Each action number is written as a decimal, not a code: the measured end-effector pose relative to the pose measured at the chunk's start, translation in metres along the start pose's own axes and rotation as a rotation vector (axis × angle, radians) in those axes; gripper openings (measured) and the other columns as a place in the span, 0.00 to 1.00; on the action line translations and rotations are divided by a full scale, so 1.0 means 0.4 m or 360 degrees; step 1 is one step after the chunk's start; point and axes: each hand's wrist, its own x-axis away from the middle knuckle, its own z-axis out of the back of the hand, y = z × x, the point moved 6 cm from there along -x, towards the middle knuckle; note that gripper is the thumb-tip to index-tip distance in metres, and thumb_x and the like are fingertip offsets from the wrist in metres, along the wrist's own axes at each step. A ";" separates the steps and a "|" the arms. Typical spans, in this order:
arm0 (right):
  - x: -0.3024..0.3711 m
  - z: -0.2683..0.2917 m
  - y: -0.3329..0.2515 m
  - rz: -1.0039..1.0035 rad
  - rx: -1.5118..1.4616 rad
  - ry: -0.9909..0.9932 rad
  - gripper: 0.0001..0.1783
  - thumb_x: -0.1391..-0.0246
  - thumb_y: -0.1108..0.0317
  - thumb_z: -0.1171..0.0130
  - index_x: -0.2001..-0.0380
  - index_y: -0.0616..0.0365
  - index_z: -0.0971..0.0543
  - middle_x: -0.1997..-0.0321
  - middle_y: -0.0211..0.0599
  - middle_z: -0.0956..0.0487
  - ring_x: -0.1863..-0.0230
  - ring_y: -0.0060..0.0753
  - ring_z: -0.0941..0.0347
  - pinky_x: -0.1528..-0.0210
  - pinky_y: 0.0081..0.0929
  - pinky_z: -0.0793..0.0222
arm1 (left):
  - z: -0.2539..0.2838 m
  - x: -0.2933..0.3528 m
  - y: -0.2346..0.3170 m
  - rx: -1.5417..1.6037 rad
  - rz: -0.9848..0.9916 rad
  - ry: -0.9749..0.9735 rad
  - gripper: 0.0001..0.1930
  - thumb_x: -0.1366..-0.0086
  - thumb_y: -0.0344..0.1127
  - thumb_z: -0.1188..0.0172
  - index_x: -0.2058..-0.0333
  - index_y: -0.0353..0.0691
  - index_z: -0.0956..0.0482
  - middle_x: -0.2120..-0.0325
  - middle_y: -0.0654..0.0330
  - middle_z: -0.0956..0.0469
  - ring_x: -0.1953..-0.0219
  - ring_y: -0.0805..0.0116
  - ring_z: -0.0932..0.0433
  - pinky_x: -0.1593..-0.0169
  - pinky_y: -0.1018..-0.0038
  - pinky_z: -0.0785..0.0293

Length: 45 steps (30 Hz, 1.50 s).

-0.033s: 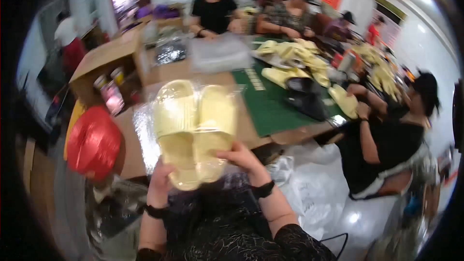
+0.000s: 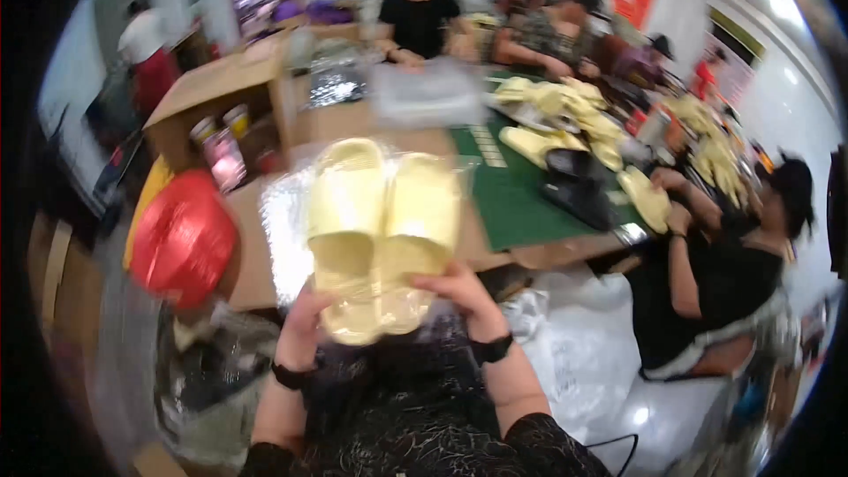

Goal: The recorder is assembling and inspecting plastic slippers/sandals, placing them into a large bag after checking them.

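A pair of pale yellow slide slippers (image 2: 349, 203) lies side by side in a clear plastic bag (image 2: 468, 172), held up in front of me over the table's near edge. My left hand (image 2: 304, 322) is closed on the bagged slippers at the lower left. On the lower right, my right hand (image 2: 461, 296) grips them with the thumb lying across the front. Most of the fingers are hidden behind the slippers. Shiny clear plastic bags (image 2: 287, 234) lie on the table just left of and behind the pair.
At left are a red roll (image 2: 184, 237) and an open cardboard box (image 2: 216, 79). Yellow slippers (image 2: 552, 102) and a black slipper (image 2: 574, 190) lie on the green mat (image 2: 495, 212). A co-worker (image 2: 720, 274) sits at right; another (image 2: 420, 13) stands across the table.
The scene has shifted slightly to the right in the picture, as my view turns a little. Both hands keep their hold on the bagged slippers.
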 end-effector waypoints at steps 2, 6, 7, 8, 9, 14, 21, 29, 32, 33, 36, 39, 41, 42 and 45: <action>0.006 0.006 0.003 0.0116 0.0123 0.0136 0.21 0.51 0.73 0.32 0.53 0.67 0.22 0.58 0.41 0.17 0.57 0.29 0.21 0.56 0.24 0.25 | -0.012 0.002 -0.013 0.0603 0.0260 -0.0067 0.25 0.39 0.28 0.43 0.42 0.29 0.34 0.50 0.52 0.24 0.50 0.64 0.22 0.46 0.68 0.25; -0.006 -0.045 0.037 0.0447 0.0174 0.0423 0.17 0.51 0.74 0.31 0.57 0.67 0.21 0.59 0.38 0.18 0.59 0.26 0.22 0.56 0.24 0.26 | 0.025 0.037 -0.093 0.0668 0.0224 -0.0049 0.20 0.32 0.29 0.50 0.42 0.29 0.33 0.48 0.53 0.25 0.48 0.66 0.23 0.44 0.67 0.26; -0.010 -0.066 0.045 0.0467 0.0188 0.0387 0.17 0.50 0.74 0.32 0.57 0.67 0.21 0.59 0.38 0.18 0.60 0.25 0.23 0.56 0.23 0.27 | 0.004 0.052 -0.082 0.0673 0.0134 -0.0014 0.20 0.31 0.31 0.50 0.43 0.30 0.32 0.49 0.52 0.24 0.48 0.64 0.23 0.43 0.67 0.26; -0.005 -0.073 0.051 0.0564 0.0181 0.0411 0.17 0.50 0.75 0.32 0.57 0.67 0.22 0.58 0.38 0.19 0.60 0.26 0.23 0.56 0.24 0.27 | -0.015 0.071 -0.069 0.0705 0.0302 0.0113 0.22 0.33 0.31 0.45 0.42 0.32 0.32 0.48 0.53 0.25 0.47 0.64 0.24 0.44 0.67 0.26; -0.001 -0.091 0.061 0.0558 0.0261 0.0383 0.16 0.49 0.75 0.33 0.57 0.68 0.23 0.58 0.38 0.19 0.60 0.26 0.23 0.56 0.24 0.27 | -0.003 0.080 -0.093 0.0559 0.0341 0.0105 0.25 0.35 0.31 0.41 0.40 0.35 0.33 0.46 0.55 0.26 0.45 0.65 0.26 0.42 0.67 0.28; 0.027 -0.196 0.057 0.0371 0.0362 0.0156 0.18 0.50 0.76 0.33 0.56 0.68 0.23 0.59 0.38 0.19 0.61 0.25 0.24 0.57 0.23 0.27 | 0.072 0.195 -0.093 0.0280 0.0232 0.0196 0.29 0.38 0.29 0.37 0.39 0.36 0.35 0.45 0.57 0.27 0.43 0.67 0.30 0.39 0.68 0.33; -0.016 -0.247 0.103 0.0199 0.0929 -0.0399 0.25 0.52 0.71 0.32 0.49 0.57 0.26 0.68 0.23 0.24 0.74 0.11 0.36 0.73 0.13 0.41 | 0.450 0.589 0.110 0.0297 0.0479 0.0625 0.36 0.48 0.28 0.35 0.39 0.32 0.36 0.47 0.53 0.26 0.47 0.62 0.24 0.41 0.67 0.29; -0.093 -0.054 0.143 0.0230 0.0685 0.0122 0.11 0.42 0.72 0.40 0.56 0.62 0.24 0.70 0.25 0.25 0.69 0.17 0.30 0.64 0.15 0.34 | 0.837 0.943 -0.016 0.0419 0.0765 0.1581 0.19 0.40 0.33 0.38 0.50 0.40 0.23 0.49 0.58 0.23 0.51 0.60 0.21 0.47 0.62 0.23; -0.107 -0.011 0.165 0.0326 0.0759 0.0148 0.10 0.41 0.72 0.40 0.57 0.62 0.24 0.71 0.25 0.26 0.70 0.16 0.30 0.64 0.15 0.34 | 0.903 0.806 -0.178 0.0640 0.0399 0.1865 0.19 0.35 0.37 0.42 0.46 0.42 0.28 0.48 0.58 0.25 0.48 0.62 0.23 0.51 0.60 0.21; -0.106 0.001 0.174 0.0324 0.0772 0.0165 0.10 0.41 0.72 0.40 0.57 0.62 0.24 0.71 0.25 0.26 0.70 0.16 0.30 0.64 0.15 0.34 | 0.888 0.728 -0.210 0.0698 0.0248 0.1749 0.19 0.34 0.37 0.43 0.45 0.41 0.29 0.48 0.58 0.25 0.47 0.61 0.24 0.50 0.61 0.21; -0.103 0.013 0.186 0.0358 0.0719 0.0183 0.10 0.41 0.72 0.40 0.58 0.63 0.24 0.71 0.25 0.26 0.70 0.16 0.30 0.65 0.15 0.33 | 0.851 0.550 -0.307 0.0155 -0.0241 0.1492 0.16 0.33 0.35 0.45 0.48 0.38 0.28 0.52 0.56 0.24 0.51 0.58 0.23 0.54 0.64 0.21; -0.091 0.071 0.209 0.0285 0.0719 0.0299 0.10 0.40 0.71 0.40 0.58 0.63 0.24 0.71 0.25 0.25 0.71 0.15 0.31 0.68 0.14 0.34 | 0.774 0.386 -0.395 0.0934 0.0081 0.2055 0.12 0.38 0.27 0.45 0.54 0.34 0.26 0.65 0.54 0.22 0.66 0.59 0.21 0.66 0.64 0.25; -0.088 0.059 0.209 0.0318 0.0713 0.0291 0.10 0.41 0.71 0.40 0.58 0.63 0.24 0.71 0.25 0.26 0.72 0.14 0.31 0.68 0.14 0.34 | 0.792 0.390 -0.461 0.0710 0.0245 0.2169 0.13 0.41 0.26 0.43 0.56 0.33 0.27 0.65 0.55 0.23 0.68 0.60 0.23 0.66 0.65 0.26; -0.093 0.043 0.210 0.0352 0.0700 0.0271 0.10 0.41 0.70 0.40 0.58 0.63 0.24 0.72 0.25 0.26 0.72 0.14 0.31 0.68 0.14 0.35 | 0.818 0.397 -0.500 0.0733 0.0181 0.2349 0.14 0.42 0.27 0.42 0.56 0.34 0.27 0.65 0.56 0.23 0.67 0.61 0.23 0.66 0.65 0.27; -0.097 0.031 0.224 0.0277 0.0719 0.0308 0.11 0.42 0.70 0.39 0.58 0.62 0.23 0.73 0.24 0.25 0.74 0.14 0.32 0.70 0.15 0.35 | 0.854 0.408 -0.490 0.0395 0.0248 0.2190 0.11 0.36 0.29 0.46 0.55 0.36 0.27 0.63 0.58 0.24 0.65 0.65 0.24 0.65 0.66 0.27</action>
